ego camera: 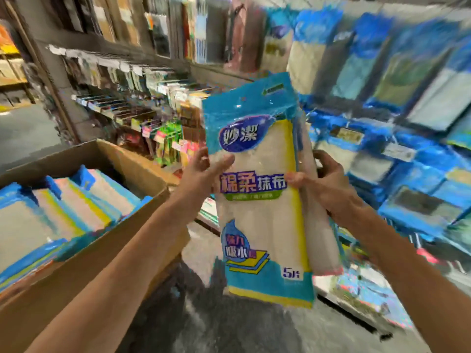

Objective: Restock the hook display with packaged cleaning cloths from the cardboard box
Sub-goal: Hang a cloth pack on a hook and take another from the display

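I hold a stack of packaged cleaning cloths (262, 225) upright in front of me; the front pack is blue, white and yellow with printed labels. My left hand (201, 171) grips its left edge, thumb across the front. My right hand (323, 179) grips the right edge, thumb on the front and fingers curled behind. The open cardboard box (84, 253) sits at lower left with several more packs (58, 212) lying inside. The hook display (397, 103) with hanging blue cloth packs fills the right side, blurred.
A long shelf wall with other hanging goods (142, 103) runs back on the left. Grey floor (229, 324) lies below the pack. A low shelf edge (356, 299) juts out at lower right.
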Motion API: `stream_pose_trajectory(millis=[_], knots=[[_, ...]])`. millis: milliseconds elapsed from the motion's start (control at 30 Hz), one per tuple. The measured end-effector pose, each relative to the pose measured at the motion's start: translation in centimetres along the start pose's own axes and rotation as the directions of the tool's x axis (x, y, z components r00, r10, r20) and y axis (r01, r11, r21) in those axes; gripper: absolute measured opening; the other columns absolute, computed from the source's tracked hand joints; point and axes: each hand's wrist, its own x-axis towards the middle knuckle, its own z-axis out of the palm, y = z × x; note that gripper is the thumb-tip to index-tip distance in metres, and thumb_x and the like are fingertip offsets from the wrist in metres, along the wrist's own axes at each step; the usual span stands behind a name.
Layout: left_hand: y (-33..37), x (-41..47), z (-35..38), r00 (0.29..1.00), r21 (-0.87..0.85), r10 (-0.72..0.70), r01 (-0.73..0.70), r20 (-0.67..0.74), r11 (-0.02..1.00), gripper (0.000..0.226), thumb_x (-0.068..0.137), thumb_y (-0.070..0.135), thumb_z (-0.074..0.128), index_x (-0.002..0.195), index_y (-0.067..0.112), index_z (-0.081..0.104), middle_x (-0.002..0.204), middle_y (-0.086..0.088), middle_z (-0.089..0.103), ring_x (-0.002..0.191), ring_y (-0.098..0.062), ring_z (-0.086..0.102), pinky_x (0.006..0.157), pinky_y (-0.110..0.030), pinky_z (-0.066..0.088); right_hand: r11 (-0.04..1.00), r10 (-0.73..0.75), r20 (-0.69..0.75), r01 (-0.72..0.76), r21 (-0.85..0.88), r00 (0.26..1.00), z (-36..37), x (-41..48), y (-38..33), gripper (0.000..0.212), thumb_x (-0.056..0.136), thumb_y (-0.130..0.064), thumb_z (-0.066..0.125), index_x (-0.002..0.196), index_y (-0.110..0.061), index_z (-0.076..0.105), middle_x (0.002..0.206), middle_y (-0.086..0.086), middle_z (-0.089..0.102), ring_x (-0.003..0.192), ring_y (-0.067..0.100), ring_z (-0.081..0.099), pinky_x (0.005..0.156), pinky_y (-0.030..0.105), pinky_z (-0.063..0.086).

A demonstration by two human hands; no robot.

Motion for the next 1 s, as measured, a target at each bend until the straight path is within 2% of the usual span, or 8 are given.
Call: stream_pose_trajectory(millis=[133,200,300,433,500,567,800,1000], knots=[[1.6,3.0,11.6,0.994,-0.007,0.085,-0.085,0.069,0.996,0.024,0.093,0.03,0.065,0.113,0.018,0.061,0.089,0.006,0.074,0.062,-0.004,0.067,0.047,-0.019,0.049,0.999,-0.042,-0.086,0.039,-0.038,0.995,-11.4,-2.0,0.1,0.098,0.034,-0.054,0.089,0.123,-0.025,0.059,0.098,0.001,0.075,0.078,0.014,0.072,0.071,0.032,0.057],[1.7,3.9,17.6,0.989,-0.079,0.114,-0.107,0.092,0.991,0.022,0.094,0.028,0.065,0.112,0.016,0.065,0.099,-0.001,0.074,0.069,-0.008,0.07,0.056,-0.024,0.056,0.995,-0.074,-0.142,0.063,-0.079,0.987,-16.9,-2.8,-0.4,0.097,0.037,-0.055,0.093,0.122,-0.025,0.059,0.1,0.002,0.074,0.078,0.011,0.072,0.066,0.028,0.056],[1.4,4.6,26.1,0.978,-0.151,0.172,-0.154,0.114,0.976,0.011,0.092,0.018,0.068,0.103,0.016,0.066,0.101,-0.005,0.074,0.075,-0.013,0.071,0.071,-0.034,0.059,0.981,-0.152,-0.226,0.119,-0.153,0.962,-24.8,-4.0,-1.2,0.068,0.046,-0.053,0.091,0.103,-0.027,0.063,0.09,-0.001,0.073,0.073,0.009,0.068,0.059,0.02,0.052],[0.9,3.8,35.3,0.966,-0.137,0.212,-0.192,0.145,0.972,0.01,0.092,0.023,0.07,0.1,0.019,0.065,0.106,-0.007,0.074,0.09,-0.023,0.072,0.078,-0.041,0.06,0.973,-0.166,-0.346,0.096,-0.212,0.924,-33.9,-5.6,-0.6,0.081,0.039,-0.059,0.087,0.111,-0.028,0.065,0.097,-0.005,0.074,0.082,0.011,0.07,0.068,0.03,0.057],[0.8,3.6,39.0,0.953,-0.166,0.25,-0.222,0.174,0.961,0.008,0.094,0.018,0.067,0.102,0.016,0.066,0.111,-0.01,0.073,0.096,-0.026,0.071,0.08,-0.042,0.06,0.973,-0.17,-0.39,0.09,-0.214,0.905,-37.8,-6.2,-0.1,0.076,0.044,-0.054,0.089,0.111,-0.029,0.066,0.1,-0.003,0.074,0.086,0.015,0.071,0.072,0.035,0.059],[0.8,3.7,41.8,0.944,-0.187,0.273,-0.239,0.187,0.953,0.008,0.095,0.016,0.065,0.103,0.015,0.065,0.112,-0.011,0.073,0.098,-0.027,0.071,0.08,-0.041,0.06,0.976,-0.175,-0.438,0.096,-0.196,0.882,-41.1,-6.6,0.3,0.061,0.052,-0.045,0.091,0.106,-0.027,0.068,0.099,0.001,0.075,0.086,0.02,0.072,0.072,0.035,0.058],[-0.4,7.1,49.7,0.882,-0.101,0.397,-0.384,0.256,0.918,0.008,0.095,0.004,0.063,0.099,0.006,0.069,0.078,0.009,0.075,0.073,-0.009,0.072,0.067,-0.027,0.058,0.98,-0.195,-0.651,0.119,-0.159,0.734,-48.4,-6.3,1.5,0.059,0.053,-0.049,0.083,0.101,-0.016,0.069,0.09,0.0,0.076,0.077,0.011,0.067,0.074,0.033,0.055],[-1.4,12.2,56.4,0.828,-0.042,0.436,-0.451,0.354,0.891,0.012,0.092,0.004,0.064,0.092,0.012,0.072,0.084,0.002,0.076,0.078,-0.016,0.072,0.073,-0.034,0.06,0.981,-0.192,-0.73,0.101,-0.167,0.656,-53.6,-2.6,2.4,0.062,0.048,-0.054,0.087,0.095,-0.017,0.071,0.088,0.0,0.076,0.078,0.016,0.069,0.078,0.042,0.057]])
